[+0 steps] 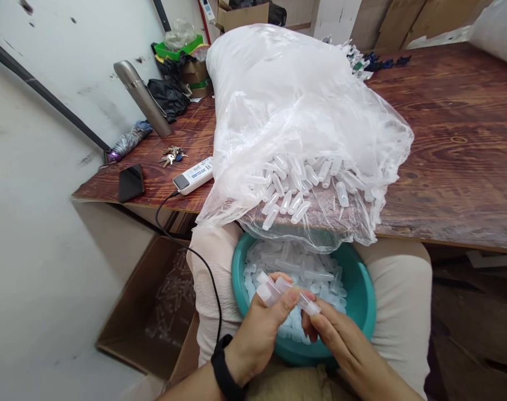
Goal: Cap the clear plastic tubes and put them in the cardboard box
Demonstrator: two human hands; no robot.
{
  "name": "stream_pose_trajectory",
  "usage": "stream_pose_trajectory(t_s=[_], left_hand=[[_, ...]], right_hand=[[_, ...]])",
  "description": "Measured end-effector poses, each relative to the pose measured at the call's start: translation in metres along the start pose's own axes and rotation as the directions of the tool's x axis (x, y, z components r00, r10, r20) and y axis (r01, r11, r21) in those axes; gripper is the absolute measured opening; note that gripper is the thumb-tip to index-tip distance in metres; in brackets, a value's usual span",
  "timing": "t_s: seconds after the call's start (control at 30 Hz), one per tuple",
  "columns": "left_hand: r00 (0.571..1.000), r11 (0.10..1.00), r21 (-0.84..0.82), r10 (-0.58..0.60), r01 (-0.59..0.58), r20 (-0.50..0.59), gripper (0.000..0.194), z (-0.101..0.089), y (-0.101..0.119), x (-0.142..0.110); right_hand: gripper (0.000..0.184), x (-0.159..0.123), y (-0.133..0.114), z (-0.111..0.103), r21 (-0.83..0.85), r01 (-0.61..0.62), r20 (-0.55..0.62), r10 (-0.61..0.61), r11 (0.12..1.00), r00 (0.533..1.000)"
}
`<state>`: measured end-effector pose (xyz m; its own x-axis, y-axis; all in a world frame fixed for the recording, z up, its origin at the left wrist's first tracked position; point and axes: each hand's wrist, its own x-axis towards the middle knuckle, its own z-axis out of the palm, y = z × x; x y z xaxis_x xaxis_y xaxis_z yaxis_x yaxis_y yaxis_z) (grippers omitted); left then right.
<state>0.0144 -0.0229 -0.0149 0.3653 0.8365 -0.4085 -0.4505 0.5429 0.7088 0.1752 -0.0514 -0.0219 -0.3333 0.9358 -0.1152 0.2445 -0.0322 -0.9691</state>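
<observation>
My left hand [261,328] is closed around two or three small translucent plastic tubes [270,289] above a teal basin [364,312] that rests on my lap. A black band sits on that wrist. My right hand [340,340] pinches one end of another translucent tube [305,302], whose other end touches my left fingers. The basin is filled with several more such tubes [295,267]. A large clear plastic bag [286,111] of the same tubes lies on the wooden table [457,139], its open mouth hanging over the basin.
On the table's left part lie a white power strip [193,175] with a black cable, a black phone [131,182], keys [172,156], a metal flask [142,97] and a folded umbrella. A cardboard box [148,301] holding tubes stands on the floor at left.
</observation>
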Motion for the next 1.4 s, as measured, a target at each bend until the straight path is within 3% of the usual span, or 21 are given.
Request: stream_pose_trajectory(t_s=[0.1, 0.17, 0.2, 0.27, 0.3, 0.37, 0.53, 0.63, 0.73, 0.8, 0.9, 1.0, 1.07, 1.13, 1.23, 1.4], left_hand=[[1.0, 0.996, 0.087, 0.001, 0.001, -0.014, 0.04, -0.005, 0.01, 0.008], [1.0, 0.955, 0.296, 0.025, -0.028, 0.014, 0.032, -0.012, 0.021, 0.02], [0.998, 0.884, 0.463, 0.045, -0.064, 0.052, 0.025, -0.016, 0.026, 0.028], [0.988, 0.645, 0.749, 0.061, -0.149, 0.145, 0.016, -0.023, 0.034, 0.046], [0.983, 0.528, 0.83, 0.057, -0.18, 0.177, 0.014, -0.025, 0.036, 0.054], [0.98, 0.402, 0.894, 0.049, -0.198, 0.195, 0.017, -0.025, 0.036, 0.07], [0.985, 0.324, 0.931, 0.054, -0.17, 0.161, 0.034, -0.02, 0.029, 0.091], [0.987, 0.346, 0.925, 0.062, -0.159, 0.147, 0.034, -0.023, 0.033, 0.091], [0.989, 0.43, 0.891, 0.074, -0.146, 0.127, 0.025, -0.027, 0.041, 0.086], [0.993, 0.524, 0.843, 0.056, -0.116, 0.102, 0.025, -0.028, 0.045, 0.079], [0.996, 0.671, 0.739, -0.016, -0.054, 0.087, 0.044, -0.025, 0.046, 0.067], [0.991, 0.895, 0.442, -0.107, 0.063, 0.075, 0.057, -0.02, 0.045, 0.053], [0.985, 0.975, 0.166, -0.16, 0.148, 0.061, 0.063, -0.016, 0.042, 0.045], [0.987, 0.987, -0.007, -0.158, 0.159, 0.024, 0.056, -0.013, 0.039, 0.037], [0.994, 0.986, -0.137, -0.099, 0.091, -0.052, 0.049, -0.006, 0.033, 0.029], [0.993, 0.979, -0.205, -0.027, 0.004, -0.114, 0.059, 0.003, 0.022, 0.022]], right_hand=[[0.043, 0.006, 0.003, -0.002, -0.088, -0.048, 0.026, 0.05, 0.995, 0.998], [0.035, 0.012, 0.008, -0.005, -0.225, -0.079, 0.077, 0.099, 0.971, 0.992], [0.026, 0.015, 0.01, -0.006, -0.313, -0.079, 0.105, 0.117, 0.946, 0.988], [0.01, 0.022, 0.015, -0.008, -0.486, -0.059, 0.169, 0.16, 0.872, 0.973], [0.019, 0.025, 0.017, -0.008, -0.547, -0.045, 0.203, 0.185, 0.836, 0.962], [0.03, 0.03, 0.018, -0.005, -0.611, -0.029, 0.257, 0.233, 0.791, 0.938], [0.034, 0.037, 0.017, 0.006, -0.63, -0.003, 0.284, 0.234, 0.777, 0.93], [0.039, 0.036, 0.023, 0.004, -0.615, 0.002, 0.268, 0.206, 0.789, 0.941], [0.036, 0.034, 0.033, -0.004, -0.569, 0.005, 0.228, 0.151, 0.822, 0.962], [0.032, 0.032, 0.04, -0.01, -0.479, -0.009, 0.131, 0.081, 0.878, 0.988], [0.034, 0.03, 0.044, -0.015, -0.218, -0.046, -0.117, 0.02, 0.975, 0.993], [0.036, 0.029, 0.037, -0.016, 0.005, -0.043, -0.298, 0.043, 0.999, 0.954], [0.037, 0.027, 0.029, -0.016, 0.115, -0.032, -0.364, 0.072, 0.993, 0.928], [0.037, 0.026, 0.021, -0.014, 0.187, -0.029, -0.424, 0.107, 0.982, 0.9], [0.034, 0.024, 0.011, -0.008, 0.243, 0.016, -0.518, 0.116, 0.97, 0.848], [0.018, 0.024, 0.0, 0.004, 0.196, 0.201, -0.574, -0.054, 0.96, 0.817]])
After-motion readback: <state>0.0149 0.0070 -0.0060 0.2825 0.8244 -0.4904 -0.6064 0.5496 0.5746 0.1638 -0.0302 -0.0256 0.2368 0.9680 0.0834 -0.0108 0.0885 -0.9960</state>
